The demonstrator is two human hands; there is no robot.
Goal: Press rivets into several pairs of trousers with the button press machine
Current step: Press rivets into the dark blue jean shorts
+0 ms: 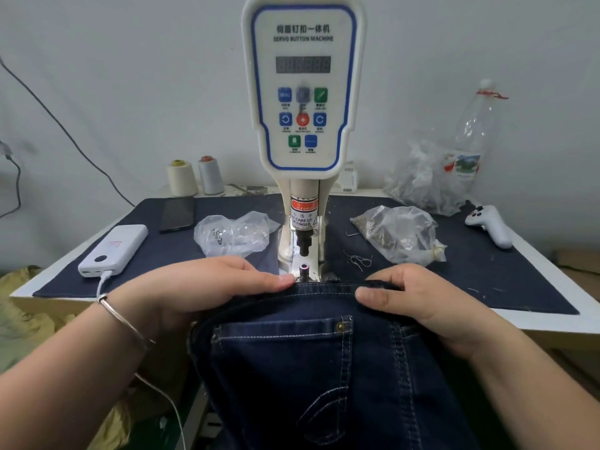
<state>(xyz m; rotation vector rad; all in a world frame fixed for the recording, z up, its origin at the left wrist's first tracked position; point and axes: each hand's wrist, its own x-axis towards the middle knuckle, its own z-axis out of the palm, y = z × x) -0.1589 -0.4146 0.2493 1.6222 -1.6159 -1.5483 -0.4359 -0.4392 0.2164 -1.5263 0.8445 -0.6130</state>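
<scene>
Button press machine [303, 92]: 1
Trousers [324, 368]: 1 pair
Hands: 2, left [201, 287], right [418, 303]
Thread cones: 2, cream [181, 178], grey [210, 175]
Plastic bags: 3 [232, 235] [401, 233] [422, 177]
Power bank [113, 250]: 1
Phone [178, 214]: 1
Plastic bottle [474, 131]: 1
White controller [490, 224]: 1

machine display [303, 64] blurred, trousers [324, 384] cut off

Both forearms are bare, sleeveless in view; 1 thin silver bangle [125, 321], possibly metal, circles the left wrist.
</scene>
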